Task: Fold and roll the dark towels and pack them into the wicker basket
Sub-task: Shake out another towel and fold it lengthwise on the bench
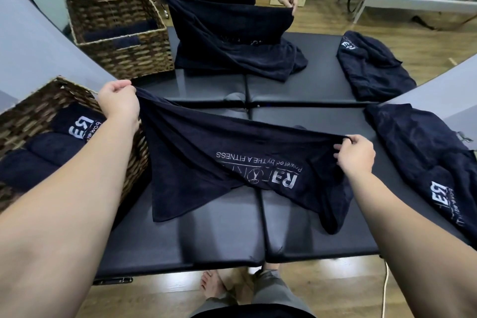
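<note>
A dark navy towel (206,152) with white lettering hangs stretched between my hands above the black padded table (206,237). My left hand (117,100) pinches its upper left corner. My right hand (355,153) grips its right corner. The lower edge of the towel drapes onto the table. A wicker basket (28,111) stands at the left, with rolled dark towels (33,157) inside. Another loose dark towel (423,157) lies crumpled on the table at the right.
A large mirror (284,33) stands behind the table and repeats the basket, towels and my hands. Wooden floor (335,289) and my bare foot show below the table's front edge. A cable (386,281) hangs at the right.
</note>
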`<state>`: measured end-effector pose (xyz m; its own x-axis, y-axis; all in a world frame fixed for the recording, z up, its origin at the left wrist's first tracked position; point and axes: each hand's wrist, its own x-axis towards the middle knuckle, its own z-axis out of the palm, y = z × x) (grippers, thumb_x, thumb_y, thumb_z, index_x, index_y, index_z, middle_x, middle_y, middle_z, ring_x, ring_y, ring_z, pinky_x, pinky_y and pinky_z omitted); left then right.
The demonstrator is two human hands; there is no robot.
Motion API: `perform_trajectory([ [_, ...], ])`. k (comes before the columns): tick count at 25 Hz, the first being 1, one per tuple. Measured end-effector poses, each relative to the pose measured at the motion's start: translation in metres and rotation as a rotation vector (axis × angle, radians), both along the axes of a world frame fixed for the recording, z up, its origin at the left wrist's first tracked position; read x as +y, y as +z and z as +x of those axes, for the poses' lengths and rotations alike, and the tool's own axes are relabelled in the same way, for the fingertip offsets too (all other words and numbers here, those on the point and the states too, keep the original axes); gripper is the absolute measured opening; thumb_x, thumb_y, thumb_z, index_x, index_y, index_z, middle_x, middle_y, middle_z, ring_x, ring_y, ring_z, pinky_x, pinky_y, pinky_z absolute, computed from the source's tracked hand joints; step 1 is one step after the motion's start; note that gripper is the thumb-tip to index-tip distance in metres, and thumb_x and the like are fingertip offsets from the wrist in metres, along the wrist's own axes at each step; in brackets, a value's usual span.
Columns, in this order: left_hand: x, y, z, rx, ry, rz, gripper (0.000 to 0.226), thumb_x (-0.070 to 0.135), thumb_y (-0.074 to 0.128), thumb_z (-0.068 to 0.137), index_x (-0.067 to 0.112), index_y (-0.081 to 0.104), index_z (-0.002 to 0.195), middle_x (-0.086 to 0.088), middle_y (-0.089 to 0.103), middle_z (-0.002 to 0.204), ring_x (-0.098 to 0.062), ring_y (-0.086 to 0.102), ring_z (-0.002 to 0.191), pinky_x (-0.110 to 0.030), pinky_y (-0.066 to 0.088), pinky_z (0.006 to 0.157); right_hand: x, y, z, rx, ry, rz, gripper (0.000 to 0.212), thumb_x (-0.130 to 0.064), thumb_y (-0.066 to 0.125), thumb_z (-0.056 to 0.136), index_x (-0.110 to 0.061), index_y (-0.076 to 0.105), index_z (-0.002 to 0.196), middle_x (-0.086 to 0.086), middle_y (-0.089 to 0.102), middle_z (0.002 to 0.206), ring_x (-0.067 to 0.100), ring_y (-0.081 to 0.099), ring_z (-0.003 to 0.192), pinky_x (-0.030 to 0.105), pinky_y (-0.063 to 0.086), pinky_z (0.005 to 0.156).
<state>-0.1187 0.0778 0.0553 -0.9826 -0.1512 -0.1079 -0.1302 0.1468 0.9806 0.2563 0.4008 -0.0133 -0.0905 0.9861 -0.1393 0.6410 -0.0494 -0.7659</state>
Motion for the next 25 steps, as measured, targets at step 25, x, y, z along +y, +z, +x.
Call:
perform_trajectory([
  [25,0.048,-0.02,-0.032,-0.026,0.1,-0.106,0.037,0.017,0.059,0.091,0.017,0.051,0.127,0.003,0.051,0.117,-0.01,0.058,0.094,-0.008,0.046,0.081,0.112,0.039,-0.111,0.018,0.624,0.021,0.074,-0.029,0.055,0.103,-0.028,0.01,0.161,-0.001,0.061,0.119,0.008,0.057,0.107,0.002,0.035,0.089],
])
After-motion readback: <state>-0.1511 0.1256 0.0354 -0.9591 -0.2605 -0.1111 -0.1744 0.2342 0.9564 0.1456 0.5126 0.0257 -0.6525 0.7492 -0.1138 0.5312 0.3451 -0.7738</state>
